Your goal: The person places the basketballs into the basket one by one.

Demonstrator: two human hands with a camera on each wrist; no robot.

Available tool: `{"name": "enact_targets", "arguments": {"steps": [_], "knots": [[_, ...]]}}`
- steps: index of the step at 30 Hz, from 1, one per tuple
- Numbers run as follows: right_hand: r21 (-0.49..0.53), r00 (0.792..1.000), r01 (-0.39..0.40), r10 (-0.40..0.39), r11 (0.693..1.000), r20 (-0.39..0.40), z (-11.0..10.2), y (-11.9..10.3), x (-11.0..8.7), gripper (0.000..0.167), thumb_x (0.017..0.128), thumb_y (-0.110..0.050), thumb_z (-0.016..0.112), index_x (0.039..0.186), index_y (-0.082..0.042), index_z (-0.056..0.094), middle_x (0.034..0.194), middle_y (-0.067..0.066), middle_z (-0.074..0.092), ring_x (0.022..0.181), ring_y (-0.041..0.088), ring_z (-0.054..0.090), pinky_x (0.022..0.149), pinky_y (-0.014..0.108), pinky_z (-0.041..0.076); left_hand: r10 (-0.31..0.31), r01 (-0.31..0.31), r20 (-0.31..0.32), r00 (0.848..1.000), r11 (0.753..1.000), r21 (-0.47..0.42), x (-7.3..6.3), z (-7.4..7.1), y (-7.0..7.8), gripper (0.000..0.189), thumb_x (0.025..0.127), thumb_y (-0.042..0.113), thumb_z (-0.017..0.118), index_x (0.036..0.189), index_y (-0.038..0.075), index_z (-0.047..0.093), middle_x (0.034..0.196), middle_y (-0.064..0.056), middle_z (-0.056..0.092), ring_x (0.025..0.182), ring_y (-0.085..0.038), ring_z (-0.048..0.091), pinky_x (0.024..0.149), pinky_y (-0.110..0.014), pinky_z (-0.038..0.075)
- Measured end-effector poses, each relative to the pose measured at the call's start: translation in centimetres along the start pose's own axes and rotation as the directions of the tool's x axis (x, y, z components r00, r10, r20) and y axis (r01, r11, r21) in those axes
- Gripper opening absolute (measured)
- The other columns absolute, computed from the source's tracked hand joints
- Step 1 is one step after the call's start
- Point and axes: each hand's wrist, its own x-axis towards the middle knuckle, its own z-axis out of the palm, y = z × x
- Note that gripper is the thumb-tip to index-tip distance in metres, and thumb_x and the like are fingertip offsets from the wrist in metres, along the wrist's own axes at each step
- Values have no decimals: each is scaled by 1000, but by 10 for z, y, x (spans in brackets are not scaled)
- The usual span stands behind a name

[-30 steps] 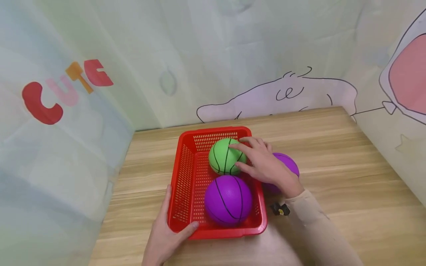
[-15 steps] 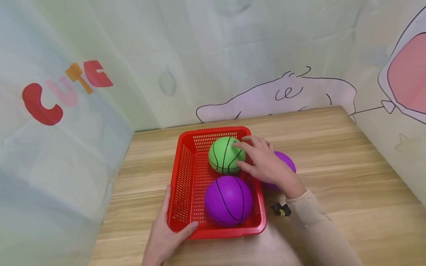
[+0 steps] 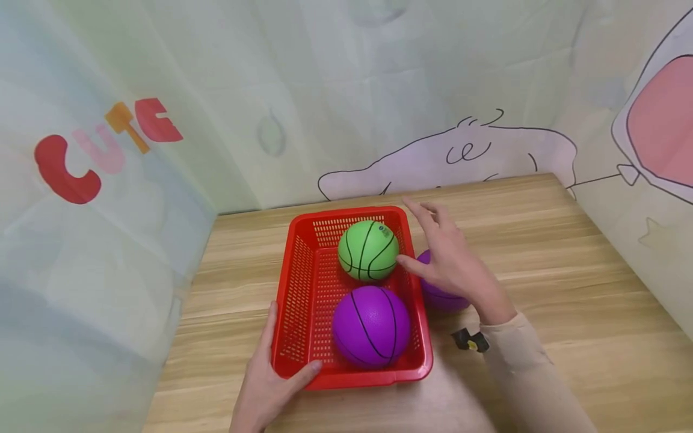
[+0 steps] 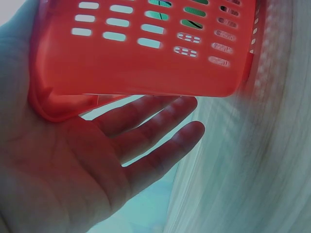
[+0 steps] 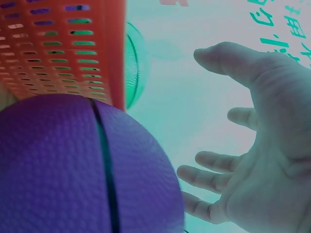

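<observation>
A red plastic basket point(image 3: 373, 379) stands on the table. Inside it are a green basketball point(image 3: 368, 252) at the back and a purple basketball point(image 3: 371, 326) in front. My left hand point(image 3: 262, 385) rests at the basket's front left corner, thumb over the rim; its other fingers are extended in the left wrist view. My right hand point(image 3: 453, 261) is spread beside the basket's right rim, holding nothing. Below it, outside the basket, sits another purple basketball point(image 3: 441, 296), partly hidden by that hand. In the right wrist view, this ball point(image 5: 82, 165) lies against the basket wall.
The wood-grain table point(image 3: 563, 288) extends to the right and left of the basket. Printed cloth walls point(image 3: 303, 90) rise at the back and both sides. A small black object with a yellow mark point(image 3: 470, 341) is at the right wrist.
My right hand has left the green ball and moved right, over the basket's rim, its fingers spreading. The outside purple ball shifted slightly left. My left hand and the basket stayed put.
</observation>
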Motion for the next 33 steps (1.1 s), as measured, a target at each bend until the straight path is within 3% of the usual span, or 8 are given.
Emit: {"name": "enact_targets", "arguments": {"steps": [8, 11, 14, 21, 27, 33], "knots": [[132, 990, 66, -48, 989, -135, -26, 2, -10, 112, 91, -18, 92, 179, -29, 24, 172, 21, 27, 154, 44, 42, 121, 73, 45, 0, 0, 0, 1000, 1000, 6, 0, 0, -1, 135, 85, 50, 96, 180, 41, 1, 185, -8, 22, 162, -39, 38, 125, -67, 44], [195, 981, 93, -57, 976, -186, -40, 4, -16, 114, 89, -13, 93, 178, -33, 25, 169, 18, 30, 155, 41, 40, 118, 71, 47, 9, -9, -3, 1000, 1000, 6, 0, -1, -1, 137, 84, 49, 98, 180, 39, 1, 186, -9, 21, 163, -42, 38, 126, -68, 41], [272, 977, 89, -32, 958, -209, -52, 8, -22, 119, 88, -9, 94, 178, -41, 23, 172, 10, 30, 156, 39, 42, 114, 68, 50, 14, -14, -4, 1000, 1000, 9, 0, -1, -1, 138, 84, 48, 98, 180, 38, 0, 186, -11, 18, 164, -45, 35, 127, -69, 38], [407, 971, -2, 99, 913, -216, -72, 20, -33, 128, 85, -4, 96, 177, -47, 18, 182, -12, 19, 161, 31, 39, 119, 68, 49, 19, -19, -4, 1000, 1000, 9, 1, -1, -1, 138, 84, 48, 98, 181, 37, 0, 187, -10, 16, 165, -44, 32, 129, -69, 35], [463, 969, -74, 174, 883, -178, -72, 40, -41, 137, 84, -6, 98, 176, -52, 9, 185, -1, 14, 163, 39, 36, 117, 74, 49, -9, 9, 2, 1000, 1000, 16, 1, -1, 0, 139, 84, 52, 97, 180, 38, -1, 186, -10, 18, 164, -43, 34, 128, -69, 38], [463, 972, -118, 198, 878, -129, -62, 61, -47, 137, 86, -11, 98, 176, -52, 3, 185, 10, 8, 161, 52, 32, 112, 82, 48, -7, 7, -1, 1000, 1000, 5, 1, 0, 0, 138, 84, 52, 97, 180, 40, -1, 186, -8, 18, 162, -40, 38, 127, -66, 42]]}}
